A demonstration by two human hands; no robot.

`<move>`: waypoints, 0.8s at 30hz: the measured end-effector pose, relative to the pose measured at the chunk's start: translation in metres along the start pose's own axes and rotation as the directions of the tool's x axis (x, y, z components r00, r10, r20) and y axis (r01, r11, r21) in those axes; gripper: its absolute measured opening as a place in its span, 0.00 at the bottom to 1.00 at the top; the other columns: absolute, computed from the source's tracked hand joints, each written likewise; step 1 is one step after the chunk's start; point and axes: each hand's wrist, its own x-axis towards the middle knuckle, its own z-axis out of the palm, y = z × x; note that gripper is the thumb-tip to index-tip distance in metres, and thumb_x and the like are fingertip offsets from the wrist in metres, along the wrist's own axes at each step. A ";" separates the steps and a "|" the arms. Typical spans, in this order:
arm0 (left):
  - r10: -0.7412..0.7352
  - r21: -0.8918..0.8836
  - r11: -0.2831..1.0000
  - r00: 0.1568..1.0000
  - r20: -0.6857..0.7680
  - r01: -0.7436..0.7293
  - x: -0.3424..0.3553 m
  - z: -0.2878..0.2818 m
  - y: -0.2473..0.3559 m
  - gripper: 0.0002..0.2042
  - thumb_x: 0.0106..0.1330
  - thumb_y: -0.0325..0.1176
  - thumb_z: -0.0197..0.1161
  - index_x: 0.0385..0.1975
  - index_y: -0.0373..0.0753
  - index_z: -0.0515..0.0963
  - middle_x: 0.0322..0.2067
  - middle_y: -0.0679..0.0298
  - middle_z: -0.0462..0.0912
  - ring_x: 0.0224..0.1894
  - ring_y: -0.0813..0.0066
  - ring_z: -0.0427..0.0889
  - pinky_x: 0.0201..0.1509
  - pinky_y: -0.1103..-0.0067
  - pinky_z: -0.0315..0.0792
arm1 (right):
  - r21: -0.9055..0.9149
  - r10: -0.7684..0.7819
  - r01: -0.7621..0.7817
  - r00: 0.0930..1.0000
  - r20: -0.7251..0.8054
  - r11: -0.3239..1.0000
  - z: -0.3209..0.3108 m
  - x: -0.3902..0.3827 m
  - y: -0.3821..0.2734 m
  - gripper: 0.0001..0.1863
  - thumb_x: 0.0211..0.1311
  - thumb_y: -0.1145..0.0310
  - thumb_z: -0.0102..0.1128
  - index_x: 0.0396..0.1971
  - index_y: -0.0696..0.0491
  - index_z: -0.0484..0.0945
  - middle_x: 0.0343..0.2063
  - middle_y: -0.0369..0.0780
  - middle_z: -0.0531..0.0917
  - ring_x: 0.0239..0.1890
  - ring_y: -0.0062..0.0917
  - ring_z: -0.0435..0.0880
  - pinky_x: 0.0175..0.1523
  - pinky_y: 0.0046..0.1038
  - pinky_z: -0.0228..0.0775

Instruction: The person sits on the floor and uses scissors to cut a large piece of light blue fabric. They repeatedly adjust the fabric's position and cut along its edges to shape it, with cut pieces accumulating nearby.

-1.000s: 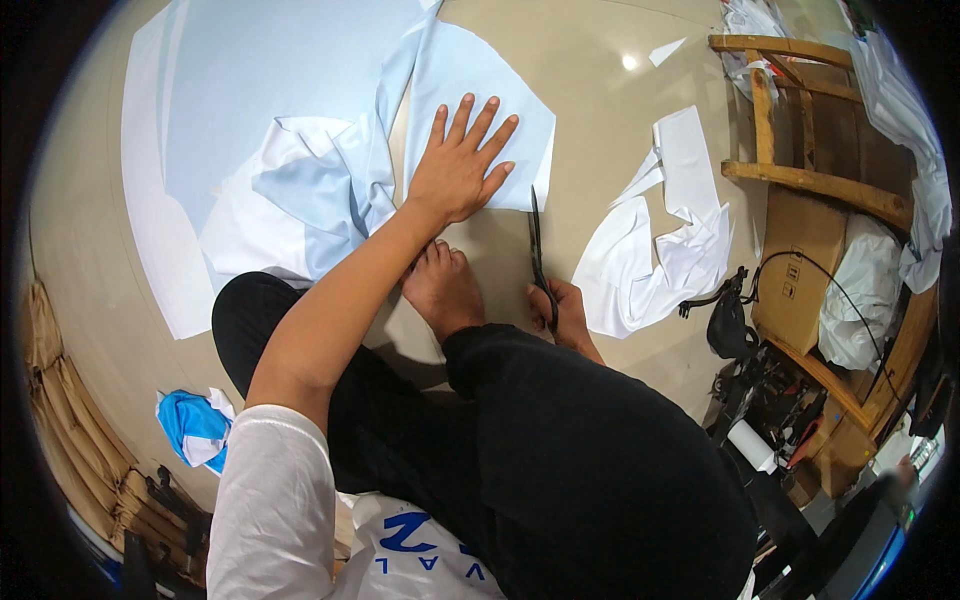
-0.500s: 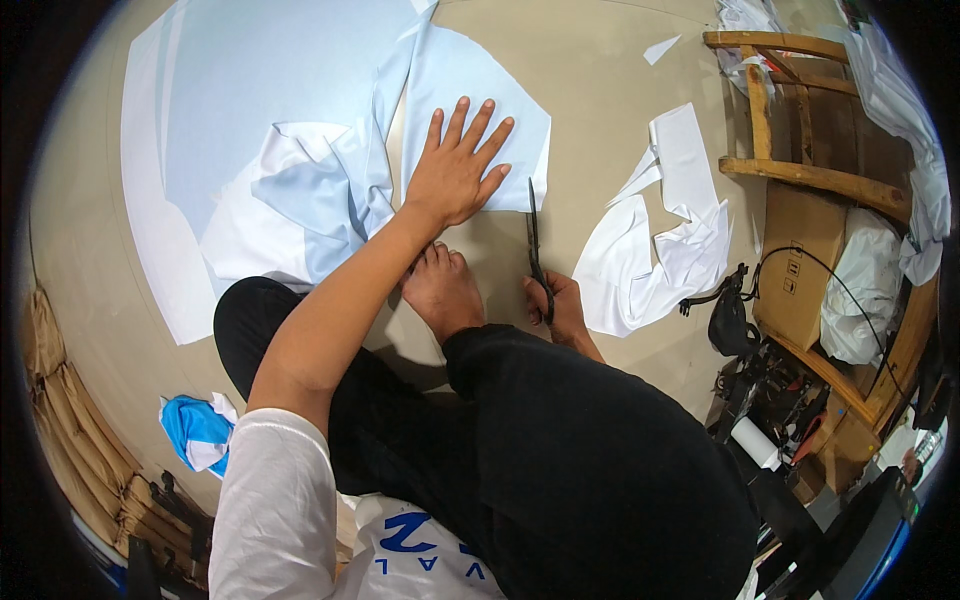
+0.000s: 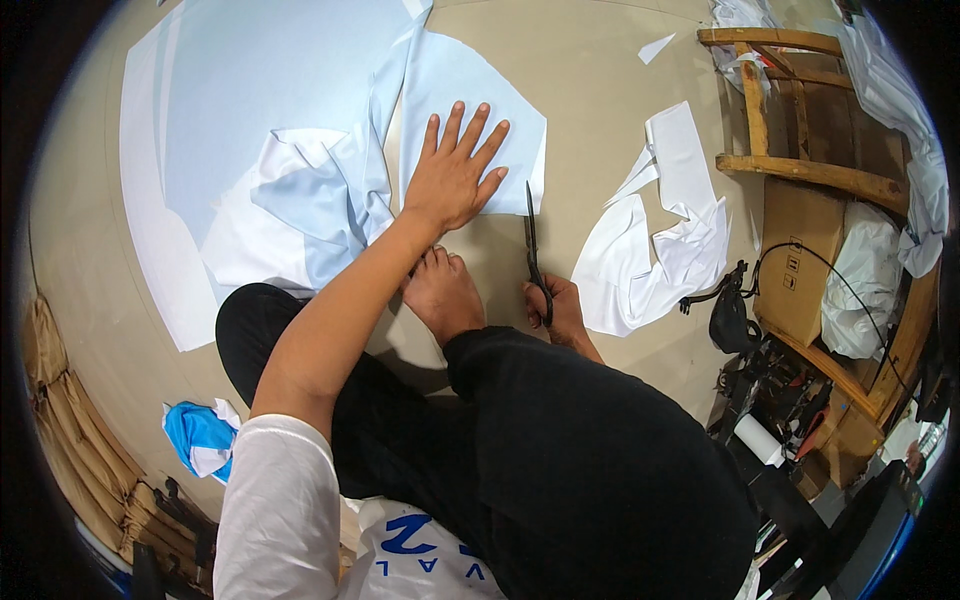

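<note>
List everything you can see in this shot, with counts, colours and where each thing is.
pale blue fabric piece: one, light blue, on the floor under the left hand
large fabric sheet: one, light blue and white, far left on the floor
scissors: one, black, in the right hand beside the fabric piece's right edge
white offcuts: a heap, white, right of the scissors
wooden frame: one, brown, far right
cardboard box: one, brown, under the frame
blue cloth: one, bright blue, lower left
bare foot: one, centre
left hand: flat, fingers spread
right hand: gripping the scissors
</note>
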 end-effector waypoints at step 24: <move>-0.134 0.005 0.991 0.991 0.015 0.133 -0.012 -0.004 0.020 0.34 0.84 0.53 0.50 0.85 0.47 0.58 0.85 0.47 0.53 0.85 0.31 0.46 0.85 0.38 0.42 | 0.116 -0.007 0.009 1.000 -0.020 0.993 0.027 -0.002 0.012 0.14 0.72 0.64 0.71 0.28 0.55 0.80 0.19 0.35 0.79 0.17 0.20 0.75 0.22 0.26 0.67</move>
